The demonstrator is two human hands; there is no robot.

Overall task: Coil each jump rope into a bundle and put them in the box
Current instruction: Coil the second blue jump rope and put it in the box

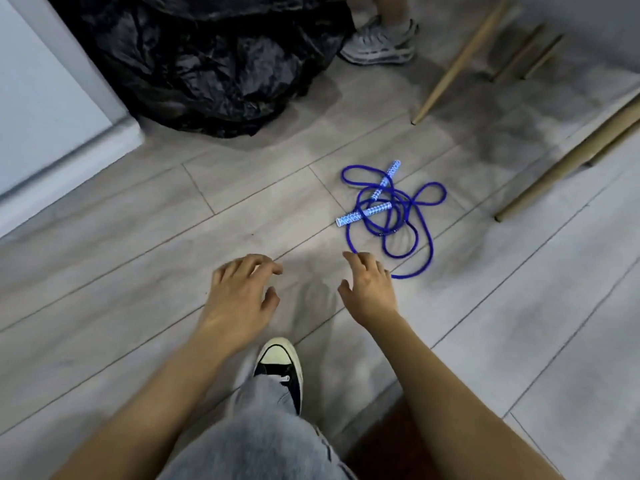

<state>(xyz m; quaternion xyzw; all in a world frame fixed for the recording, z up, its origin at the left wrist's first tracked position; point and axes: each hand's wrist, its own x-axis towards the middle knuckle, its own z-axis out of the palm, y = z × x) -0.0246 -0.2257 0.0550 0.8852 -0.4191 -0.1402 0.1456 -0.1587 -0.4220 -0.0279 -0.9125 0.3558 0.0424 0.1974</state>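
A blue jump rope [420, 220] lies in a loose tangle on the grey plank floor, its two patterned blue-and-white handles [363, 214] crossing near the middle. My right hand [369, 289] hovers just short of the nearest loop, fingers spread and empty. My left hand [242, 292] hangs to the left of it, fingers loosely curled, holding nothing. No box is in view.
A crumpled black plastic bag [207, 57] fills the upper left beside a white wall panel [45, 109]. Another person's grey sneaker [379, 43] stands at the top. Wooden furniture legs [457, 64] slant down at the right. My own black-and-white shoe [278, 367] is below my hands.
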